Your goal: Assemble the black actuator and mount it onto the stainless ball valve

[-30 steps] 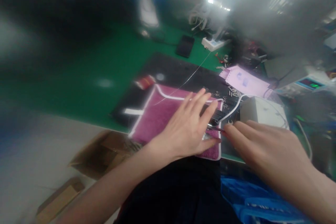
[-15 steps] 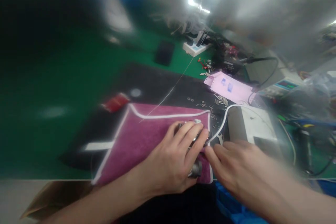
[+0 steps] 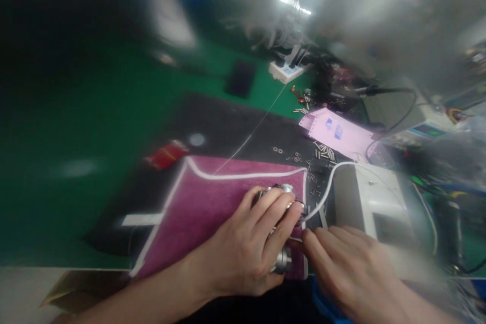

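A silvery metal device lies at the right side of a magenta cloth with white edging. Over it, my left hand is wrapped, its fingers curled across the top and hiding much of the device. Close by on the right, my right hand is closed, thumb and forefinger pressed together at the device's right side. What that pinch holds is too small to make out. A white cable runs from beside the device up and over a white box.
The white box stands right of the cloth. Small metal pins, rings and a pink paper lie behind. Farther back are a power strip and a dark flat object. A red packet lies left.
My right hand has moved down and slightly right, a little away from my left hand's fingertips. The whole view has shifted slightly; my left hand stays on the device.
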Available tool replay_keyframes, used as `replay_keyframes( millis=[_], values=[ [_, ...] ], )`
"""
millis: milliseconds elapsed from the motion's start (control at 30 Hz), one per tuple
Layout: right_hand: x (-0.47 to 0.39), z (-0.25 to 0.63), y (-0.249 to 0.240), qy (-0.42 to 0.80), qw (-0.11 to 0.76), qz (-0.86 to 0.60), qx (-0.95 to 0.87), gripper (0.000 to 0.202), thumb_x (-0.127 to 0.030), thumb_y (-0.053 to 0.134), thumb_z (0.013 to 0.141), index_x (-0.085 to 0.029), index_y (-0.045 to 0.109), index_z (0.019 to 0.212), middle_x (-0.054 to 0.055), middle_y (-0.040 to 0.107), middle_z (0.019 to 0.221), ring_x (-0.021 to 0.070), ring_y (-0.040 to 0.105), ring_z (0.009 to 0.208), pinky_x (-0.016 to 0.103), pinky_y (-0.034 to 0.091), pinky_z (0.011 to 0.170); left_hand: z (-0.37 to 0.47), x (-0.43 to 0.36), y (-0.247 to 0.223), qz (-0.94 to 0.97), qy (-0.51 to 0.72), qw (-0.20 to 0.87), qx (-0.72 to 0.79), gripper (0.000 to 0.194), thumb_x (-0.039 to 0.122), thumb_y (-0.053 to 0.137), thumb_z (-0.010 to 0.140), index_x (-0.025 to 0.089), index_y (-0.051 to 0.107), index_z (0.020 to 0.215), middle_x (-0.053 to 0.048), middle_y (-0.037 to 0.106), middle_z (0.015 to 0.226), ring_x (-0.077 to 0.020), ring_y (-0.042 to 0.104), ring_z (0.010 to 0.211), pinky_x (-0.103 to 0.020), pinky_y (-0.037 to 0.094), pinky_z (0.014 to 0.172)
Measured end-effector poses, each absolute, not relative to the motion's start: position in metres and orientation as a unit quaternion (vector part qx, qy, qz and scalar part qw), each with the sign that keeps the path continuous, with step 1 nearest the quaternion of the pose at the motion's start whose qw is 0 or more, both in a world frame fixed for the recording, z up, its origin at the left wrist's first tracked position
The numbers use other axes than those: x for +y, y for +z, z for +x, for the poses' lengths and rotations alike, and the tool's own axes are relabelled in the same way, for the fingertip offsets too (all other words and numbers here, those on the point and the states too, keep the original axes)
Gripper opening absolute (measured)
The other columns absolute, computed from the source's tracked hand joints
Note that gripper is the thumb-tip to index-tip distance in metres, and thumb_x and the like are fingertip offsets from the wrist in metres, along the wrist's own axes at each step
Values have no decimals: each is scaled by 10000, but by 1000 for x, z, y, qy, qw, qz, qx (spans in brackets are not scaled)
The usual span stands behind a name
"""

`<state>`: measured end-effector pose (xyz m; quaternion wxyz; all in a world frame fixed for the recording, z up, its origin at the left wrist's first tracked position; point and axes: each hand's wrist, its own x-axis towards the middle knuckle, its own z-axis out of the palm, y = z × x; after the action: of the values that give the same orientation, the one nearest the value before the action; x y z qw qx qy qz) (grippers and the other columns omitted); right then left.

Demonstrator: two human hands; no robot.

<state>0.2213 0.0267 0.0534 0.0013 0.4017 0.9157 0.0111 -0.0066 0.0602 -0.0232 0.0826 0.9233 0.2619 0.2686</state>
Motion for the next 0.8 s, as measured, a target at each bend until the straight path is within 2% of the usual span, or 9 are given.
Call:
replay_keyframes(
  millis=[67, 167, 233, 267, 333, 400, 500, 633, 800],
  values=[
    [29, 219, 55, 18, 34, 392, 919, 204, -30, 533, 848, -227, 494, 886, -7, 553, 733, 198, 490, 578, 363, 292, 560, -5, 59, -17, 923, 248, 90, 279, 868, 517, 681, 869, 27, 428, 1539, -257, 460, 1585, -451, 403, 1475, -662, 362, 1189],
    [31, 221, 69, 41, 72, 363, 928, 338, 46, 513, 787, -195, 524, 1023, 2, 601, 796, 201, 558, 605, 346, 328, 553, -7, 52, -5, 919, 218, 97, 313, 934, 553, 759, 847, 86, 391, 1567, -223, 359, 1661, -424, 297, 1550, -662, 260, 1262],
    [29, 228, 82, 22, 72, 356, 931, 363, 51, 473, 824, -179, 529, 1098, 21, 629, 848, 204, 604, 649, 326, 369, 558, -10, 41, -2, 906, 247, 98, 330, 988, 637, 769, 832, 113, 378, 1573, -218, 341, 1669, -428, 260, 1564, -680, 222, 1273],
    [28, 233, 89, 0, 62, 357, 932, 332, 29, 460, 873, -182, 534, 1118, 24, 637, 861, 197, 618, 659, 312, 386, 556, -12, 33, -3, 887, 283, 100, 351, 989, 659, 767, 828, 112, 389, 1560, -226, 375, 1642, -429, 285, 1549, -675, 249, 1264],
    [27, 242, 102, -51, 28, 374, 926, 188, -84, 474, 998, -204, 556, 1118, 6, 646, 836, 160, 619, 624, 276, 398, 529, -13, 18, -10, 808, 378, 107, 439, 830, 600, 768, 862, 109, 476, 1465, -226, 525, 1485, -398, 439, 1434, -610, 395, 1190],
    [29, 248, 113, -78, -28, 387, 918, 86, -263, 520, 1070, -229, 592, 1101, -20, 650, 778, 124, 598, 556, 242, 411, 504, -11, 4, -18, 706, 437, 118, 544, 502, 447, 743, 930, 140, 577, 1292, -160, 633, 1247, -319, 577, 1215, -508, 510, 1043],
    [37, 243, 121, -76, -116, 410, 902, 191, -444, 580, 1059, -264, 645, 1064, -37, 696, 788, 106, 615, 539, 217, 462, 518, -2, -5, -25, 658, 412, 159, 610, 186, 343, 655, 993, 188, 642, 1095, -83, 641, 1042, -257, 597, 1008, -440, 521, 899],
    [49, 226, 118, -97, -157, 452, 873, 230, -511, 668, 995, -283, 700, 1007, -38, 743, 852, 119, 666, 598, 217, 478, 502, 10, -1, -21, 672, 366, 183, 618, 149, 306, 590, 1006, 197, 658, 930, -70, 631, 964, -249, 586, 945, -425, 489, 829],
    [55, 214, 113, -92, -190, 483, 850, 290, -568, 745, 920, -285, 729, 981, -36, 761, 855, 146, 699, 649, 228, 476, 508, 18, 4, -15, 647, 377, 180, 638, 137, 243, 641, 945, 207, 628, 814, -41, 620, 890, -239, 576, 904, -426, 476, 811]
  ],
)
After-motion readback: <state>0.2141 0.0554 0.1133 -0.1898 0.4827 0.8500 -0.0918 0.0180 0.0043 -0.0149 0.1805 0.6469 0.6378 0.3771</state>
